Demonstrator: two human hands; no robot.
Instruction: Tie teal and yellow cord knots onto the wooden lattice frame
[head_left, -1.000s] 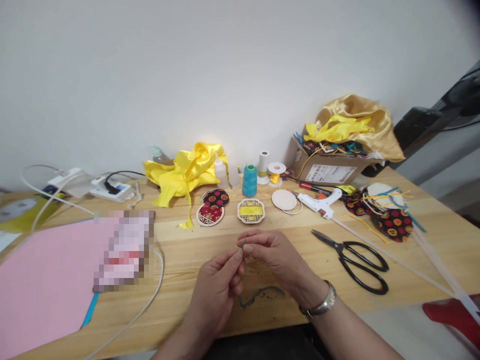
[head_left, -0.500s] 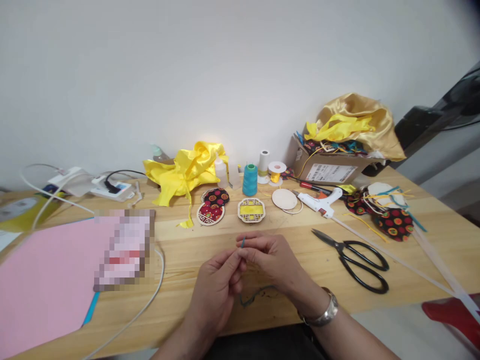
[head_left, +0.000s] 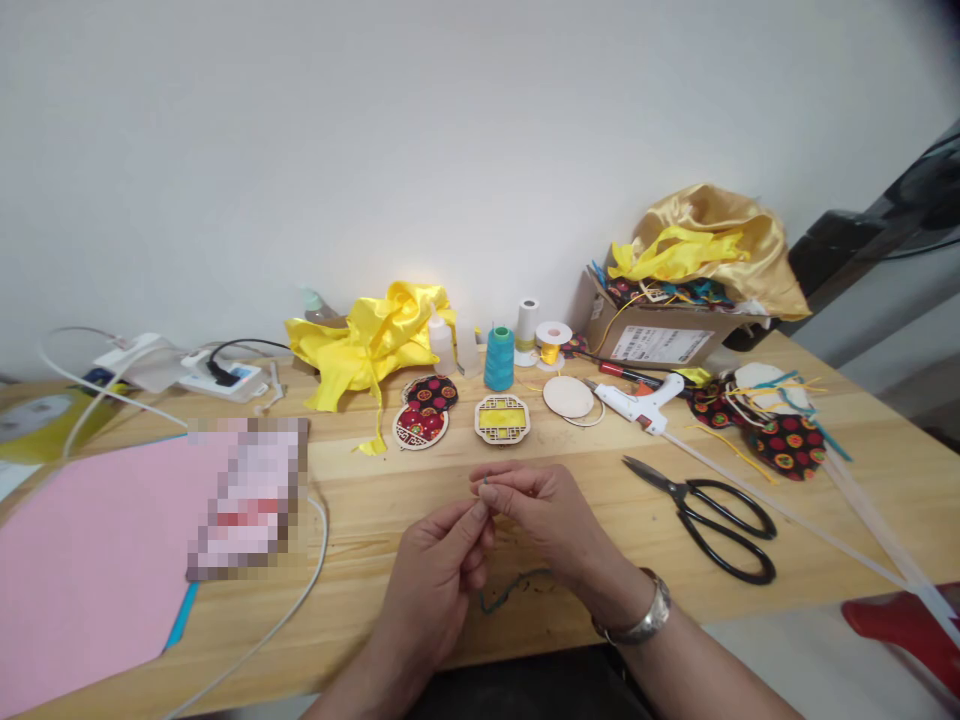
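Near the table's front edge, my left hand (head_left: 442, 560) and my right hand (head_left: 547, 510) meet at the fingertips. Both are closed in a pinch on a thin teal cord (head_left: 514, 592), whose loose length trails below them over the wood. Only a speck of its upper end shows between the fingers; the rest there is hidden. Just beyond the hands lies a lattice-edged wooden piece with a yellow centre (head_left: 502, 420). A gourd-shaped piece with dark patterned fabric (head_left: 426, 410) is left of it. Behind stands a teal thread cone (head_left: 499, 358).
Black-handled scissors (head_left: 697, 520) lie right of my hands, with a white glue gun (head_left: 643, 402) beyond. A cardboard box (head_left: 600, 325) holds fabric at the back right. Yellow satin (head_left: 367, 345) is heaped at the back. A pink sheet (head_left: 97, 560) and a white cable (head_left: 319, 570) occupy the left.
The teal cord's end, which stuck up above my fingertips, is now nearly covered by them. My right thumb has shifted slightly upward; the things on the table stay put.
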